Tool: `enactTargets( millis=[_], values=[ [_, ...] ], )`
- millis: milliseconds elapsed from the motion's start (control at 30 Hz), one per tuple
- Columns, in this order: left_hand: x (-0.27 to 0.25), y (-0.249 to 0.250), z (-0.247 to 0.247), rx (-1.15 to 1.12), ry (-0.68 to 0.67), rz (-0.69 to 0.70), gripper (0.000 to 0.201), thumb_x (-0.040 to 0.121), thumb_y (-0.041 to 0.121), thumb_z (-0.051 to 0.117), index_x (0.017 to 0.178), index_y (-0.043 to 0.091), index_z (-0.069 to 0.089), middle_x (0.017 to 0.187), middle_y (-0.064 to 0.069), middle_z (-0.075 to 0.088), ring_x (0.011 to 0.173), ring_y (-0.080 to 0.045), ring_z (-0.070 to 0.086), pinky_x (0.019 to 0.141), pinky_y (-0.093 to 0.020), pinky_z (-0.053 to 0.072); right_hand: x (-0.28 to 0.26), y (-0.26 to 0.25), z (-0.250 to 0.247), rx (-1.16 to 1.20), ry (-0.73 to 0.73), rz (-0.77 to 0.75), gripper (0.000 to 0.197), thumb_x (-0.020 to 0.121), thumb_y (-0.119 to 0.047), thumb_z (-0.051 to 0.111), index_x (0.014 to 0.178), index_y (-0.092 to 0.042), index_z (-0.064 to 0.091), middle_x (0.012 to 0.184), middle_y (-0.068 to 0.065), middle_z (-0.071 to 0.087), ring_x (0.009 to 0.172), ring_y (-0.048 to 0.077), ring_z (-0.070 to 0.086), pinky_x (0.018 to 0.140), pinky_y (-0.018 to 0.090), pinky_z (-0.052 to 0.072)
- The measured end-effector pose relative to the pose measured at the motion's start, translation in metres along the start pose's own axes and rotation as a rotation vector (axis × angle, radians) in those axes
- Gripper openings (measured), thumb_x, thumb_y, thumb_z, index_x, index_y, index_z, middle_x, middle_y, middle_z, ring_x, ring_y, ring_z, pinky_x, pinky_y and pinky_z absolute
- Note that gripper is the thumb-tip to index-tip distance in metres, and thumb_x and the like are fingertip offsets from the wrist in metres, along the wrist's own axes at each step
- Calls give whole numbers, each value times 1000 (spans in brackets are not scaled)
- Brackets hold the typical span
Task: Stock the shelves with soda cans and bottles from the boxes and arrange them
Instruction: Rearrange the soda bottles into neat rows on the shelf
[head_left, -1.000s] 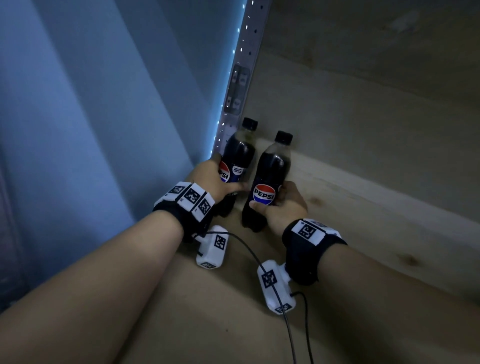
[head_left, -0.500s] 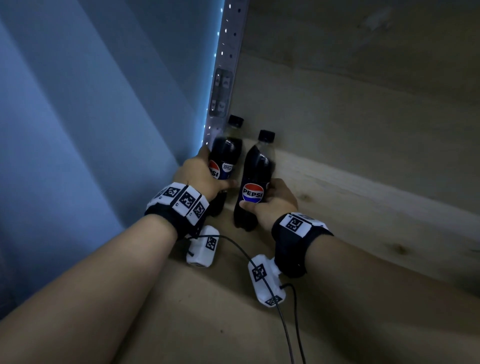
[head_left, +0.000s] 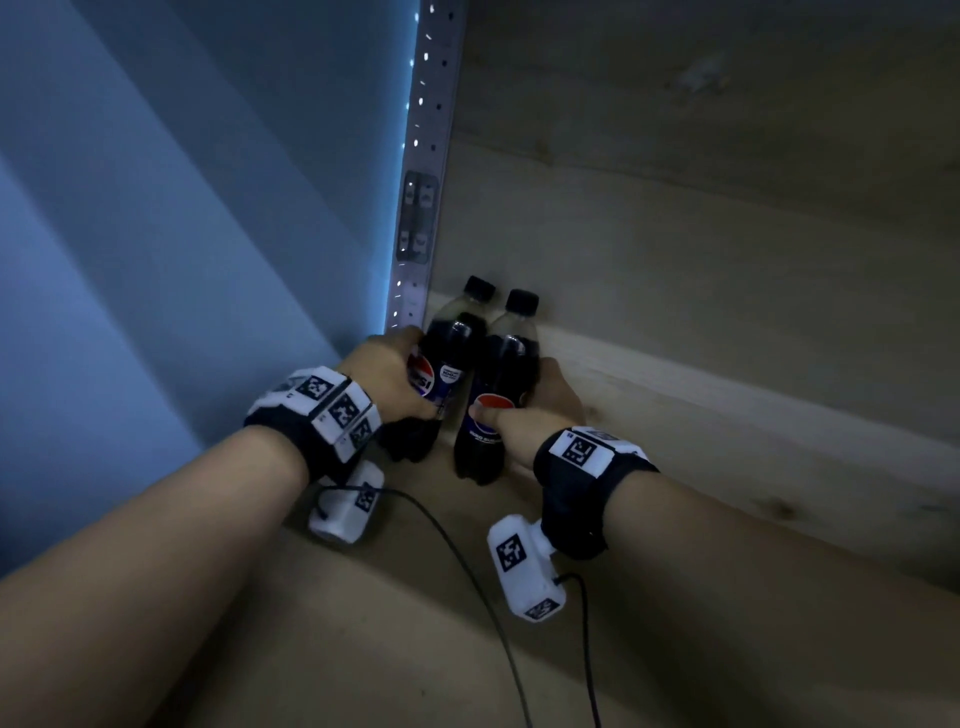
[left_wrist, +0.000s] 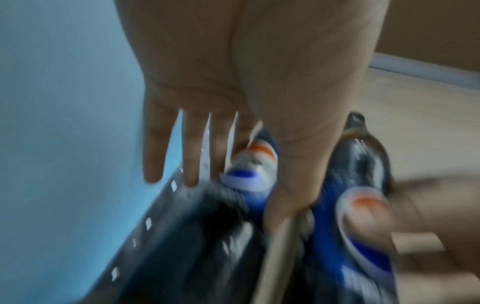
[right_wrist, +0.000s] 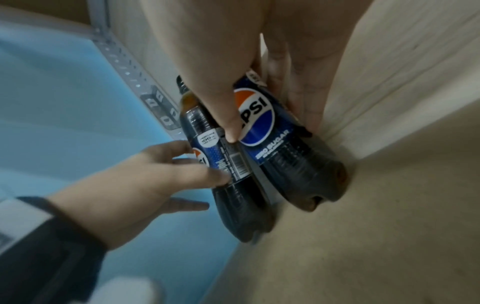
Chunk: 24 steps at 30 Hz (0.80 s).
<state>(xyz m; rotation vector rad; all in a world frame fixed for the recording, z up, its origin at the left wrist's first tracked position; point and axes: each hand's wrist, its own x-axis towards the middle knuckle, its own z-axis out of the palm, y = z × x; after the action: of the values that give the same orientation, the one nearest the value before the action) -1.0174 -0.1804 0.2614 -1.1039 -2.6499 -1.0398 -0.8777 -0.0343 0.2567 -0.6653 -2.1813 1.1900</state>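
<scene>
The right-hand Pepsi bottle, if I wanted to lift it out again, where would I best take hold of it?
Probably around the labelled middle of the right-hand bottle, coming from the front right as the right hand does: it stands upright, the left bottle crowds its other side, and the wooden back board is close behind.

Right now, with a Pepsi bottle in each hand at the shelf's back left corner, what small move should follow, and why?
Probably let go of both and draw the hands back. The left bottle stands by the metal upright, the right bottle beside it near the back board, both upright on the shelf. The left hand and right hand hold them.
</scene>
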Motion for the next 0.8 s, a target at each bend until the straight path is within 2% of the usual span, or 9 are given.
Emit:
enactTargets(
  millis=[67,233,333,400,500,567,633,700,800],
  values=[
    [3,0,-12,30,-83,-51,70,65,24,92,125,20,56,115,-1,65,96,-20,63,75,-27,53,0,-1,1,10,-7,11,66,75,-26,90,127,-26,50,109,-7,64,94,17,62,79,29,48],
    [2,-2,-11,-196,-219,-201,88,68,11,92,142,18,45,131,-4,59,111,-30,62,73,-49,63,-2,-6,11,41,12,65,63,79,-25,86,128,-30,47,104,-7,63,84,18,62,71,28,48],
    [3,-2,-8,-209,-184,-171,84,68,8,92,138,18,48,129,-5,63,110,-30,63,77,-49,62,2,-11,16,34,48,89,60,74,-27,88,118,-32,47,102,-6,66,81,19,64,70,29,51],
    [4,-3,-8,-128,-117,-144,86,64,9,94,138,17,49,131,-7,64,112,-29,64,84,-39,58,3,-12,20,19,68,112,58,73,-28,87,111,-32,44,99,-4,66,81,22,65,75,34,55],
    [6,-10,-3,-84,-26,-152,91,58,16,97,137,19,52,127,-6,68,109,-27,67,88,-36,58,1,-8,20,53,92,166,58,72,-23,87,108,-27,42,87,-5,59,67,15,58,55,28,50],
    [6,-13,-2,-156,-6,-195,87,57,23,98,133,24,55,120,-4,70,98,-25,70,80,-41,62,0,-4,18,44,80,174,55,73,-13,87,108,-23,46,85,-3,58,62,12,57,41,21,41],
    [7,-14,-3,-181,-4,-225,79,58,30,98,126,27,58,113,-1,71,92,-23,70,76,-40,63,-1,-1,17,6,59,160,52,75,-9,86,108,-21,48,84,-3,58,60,10,55,36,18,37],
    [8,-15,-5,-186,-10,-241,77,57,34,98,124,27,61,112,0,71,93,-22,70,81,-38,62,0,1,19,-10,69,150,52,76,-10,86,108,-22,47,86,-3,58,62,10,55,40,19,39],
    [11,-18,-4,-249,-5,-262,76,59,33,97,127,25,64,115,0,72,95,-20,70,84,-38,61,-1,1,26,3,93,143,51,76,-14,85,109,-24,47,87,-3,59,67,14,57,58,27,50]
  ],
)
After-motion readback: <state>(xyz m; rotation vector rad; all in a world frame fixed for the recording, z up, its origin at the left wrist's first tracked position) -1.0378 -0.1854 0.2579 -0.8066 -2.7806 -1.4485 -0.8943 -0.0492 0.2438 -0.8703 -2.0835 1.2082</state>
